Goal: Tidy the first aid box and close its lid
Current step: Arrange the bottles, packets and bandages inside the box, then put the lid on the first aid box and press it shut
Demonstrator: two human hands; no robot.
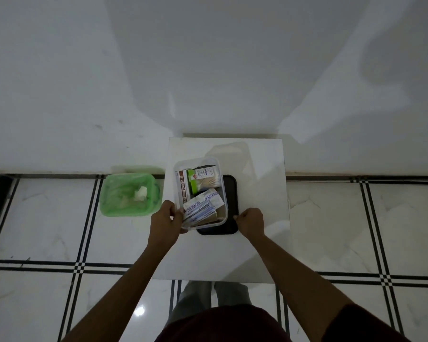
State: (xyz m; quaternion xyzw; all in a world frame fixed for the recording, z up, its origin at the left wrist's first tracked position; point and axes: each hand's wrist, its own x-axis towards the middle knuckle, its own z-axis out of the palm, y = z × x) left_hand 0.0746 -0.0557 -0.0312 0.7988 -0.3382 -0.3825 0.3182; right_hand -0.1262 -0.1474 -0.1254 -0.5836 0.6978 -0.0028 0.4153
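The box (pixel 198 191) is a clear plastic tub, open, standing on a white table (pixel 257 243) and partly over a black tray (pixel 229 225) that shows past its right and near sides. Inside it, an ointment carton (pixel 183 187) lies along the left wall, a pack of cotton swabs (pixel 204 183) sits toward the far end, and loose sachets (pixel 203 206) are piled at the near end.

The sachets ride up over the box's near-left corner, so as I judge it the lid (pixel 229 154), a clear one lying on the table just beyond the box, would catch on them and fail to seat. Pushing them down hard could also slide the box off the tray.

The left hand (pixel 167 220) is at that near-left corner, fingers narrowly pinched on the sachets and the rim. The right hand (pixel 251 220) is just right of the box, curled closed on the tray's near-right edge. A green bin (pixel 127 193) stands left of the box, off the table.
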